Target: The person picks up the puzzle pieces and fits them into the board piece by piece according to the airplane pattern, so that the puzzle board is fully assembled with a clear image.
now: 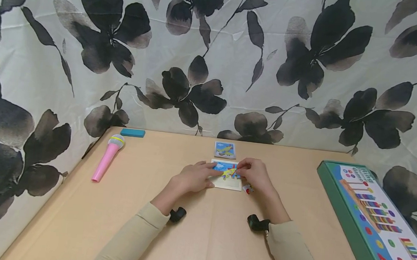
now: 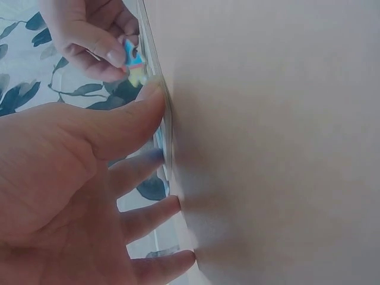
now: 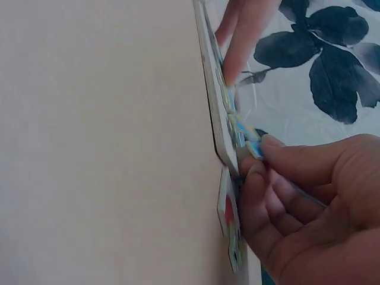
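A jigsaw board (image 1: 226,184) with a pale lower border and a blue-and-yellow picture lies flat on the table in the head view. My left hand (image 1: 194,177) rests on its left side, fingers spread and fairly straight, fingertips touching the board. At the upper right of the board, my right hand (image 1: 258,174) pinches a small jigsaw piece (image 3: 255,148) between thumb and fingers. That piece is tilted over the board and shows blue in the left wrist view. Beside the board's right edge, partly under the right hand, lie loose jigsaw pieces (image 1: 248,189) with some red on them.
Just behind the board is a small picture card (image 1: 225,150) with a yellow shape on blue. A pink toy microphone (image 1: 107,158) and a blue block (image 1: 132,133) lie at the back left. On the right sits a large green box (image 1: 348,226). Floral cloth hangs behind the table.
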The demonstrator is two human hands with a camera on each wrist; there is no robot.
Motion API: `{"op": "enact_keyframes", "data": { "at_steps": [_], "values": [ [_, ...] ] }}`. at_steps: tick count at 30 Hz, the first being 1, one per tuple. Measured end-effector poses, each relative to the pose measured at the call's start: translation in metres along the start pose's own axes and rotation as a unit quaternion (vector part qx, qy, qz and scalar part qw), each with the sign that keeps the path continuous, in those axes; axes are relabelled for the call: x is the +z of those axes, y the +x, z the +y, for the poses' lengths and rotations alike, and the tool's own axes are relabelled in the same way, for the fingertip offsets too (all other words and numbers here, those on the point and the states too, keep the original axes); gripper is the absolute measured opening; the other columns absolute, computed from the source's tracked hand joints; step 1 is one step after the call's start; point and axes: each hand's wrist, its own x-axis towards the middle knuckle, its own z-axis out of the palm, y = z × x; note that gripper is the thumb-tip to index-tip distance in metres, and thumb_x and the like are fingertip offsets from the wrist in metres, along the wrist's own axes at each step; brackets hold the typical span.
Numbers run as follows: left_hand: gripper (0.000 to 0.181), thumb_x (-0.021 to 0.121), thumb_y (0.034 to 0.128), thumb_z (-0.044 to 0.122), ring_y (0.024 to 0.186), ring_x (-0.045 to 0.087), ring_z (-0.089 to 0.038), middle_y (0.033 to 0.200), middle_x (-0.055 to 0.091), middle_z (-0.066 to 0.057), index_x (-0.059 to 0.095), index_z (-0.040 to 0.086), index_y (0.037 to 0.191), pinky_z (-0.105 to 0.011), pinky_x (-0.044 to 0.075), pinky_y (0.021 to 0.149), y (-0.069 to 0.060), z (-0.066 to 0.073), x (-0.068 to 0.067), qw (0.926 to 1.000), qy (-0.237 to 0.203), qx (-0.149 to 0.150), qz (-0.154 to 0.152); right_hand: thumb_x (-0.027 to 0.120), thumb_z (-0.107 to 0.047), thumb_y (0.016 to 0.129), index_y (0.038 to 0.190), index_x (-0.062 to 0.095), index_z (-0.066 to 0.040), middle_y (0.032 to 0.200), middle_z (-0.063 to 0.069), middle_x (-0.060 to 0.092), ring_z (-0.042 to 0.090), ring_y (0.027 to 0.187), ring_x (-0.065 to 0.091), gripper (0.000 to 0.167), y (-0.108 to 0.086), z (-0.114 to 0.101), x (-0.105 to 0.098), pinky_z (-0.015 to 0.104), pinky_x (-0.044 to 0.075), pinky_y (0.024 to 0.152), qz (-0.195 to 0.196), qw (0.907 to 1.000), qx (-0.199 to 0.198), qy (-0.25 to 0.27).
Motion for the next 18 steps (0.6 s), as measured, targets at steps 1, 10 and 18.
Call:
{"op": "enact_keyframes", "data": {
  "at_steps": [1, 10, 18],
  "values": [
    [0.052, 0.063, 0.0968, 0.032, 0.148, 0.032, -0.038, 0.163, 0.033, -0.003, 0.049, 0.033, 0.147, -0.061, 0.041, 0.107, 0.0, 0.0, 0.0, 1.0, 0.0, 0.001, 0.001, 0.072, -0.002, 0.088, 0.097, 0.07, 0.002, 0.087, 0.015, 0.071, 0.017, 0.066, 0.061, 0.01, 0.001, 0.0, 0.002, 0.024, 0.052, 0.059, 0.001, 1.0, 0.002, -0.001],
    [0.053, 0.064, 0.0963, 0.032, 0.148, 0.032, -0.039, 0.163, 0.033, -0.003, 0.049, 0.032, 0.147, -0.062, 0.041, 0.107, -0.001, 0.0, -0.001, 1.0, -0.005, 0.002, -0.002, 0.073, -0.004, 0.085, 0.089, 0.071, 0.0, 0.082, 0.012, 0.068, 0.017, 0.063, 0.054, 0.005, 0.0, -0.011, 0.015, 0.023, 0.044, 0.054, 0.026, 0.9977, 0.009, -0.061],
    [0.053, 0.064, 0.0967, 0.033, 0.149, 0.032, -0.037, 0.163, 0.033, -0.002, 0.049, 0.034, 0.147, -0.061, 0.041, 0.107, 0.001, -0.001, 0.0, 1.0, -0.001, 0.0, -0.001, 0.073, -0.004, 0.085, 0.088, 0.071, -0.003, 0.079, 0.01, 0.064, 0.02, 0.07, 0.053, 0.004, 0.0, -0.017, 0.021, 0.024, 0.04, 0.054, 0.046, 0.9933, 0.021, -0.105]
  ]
}}
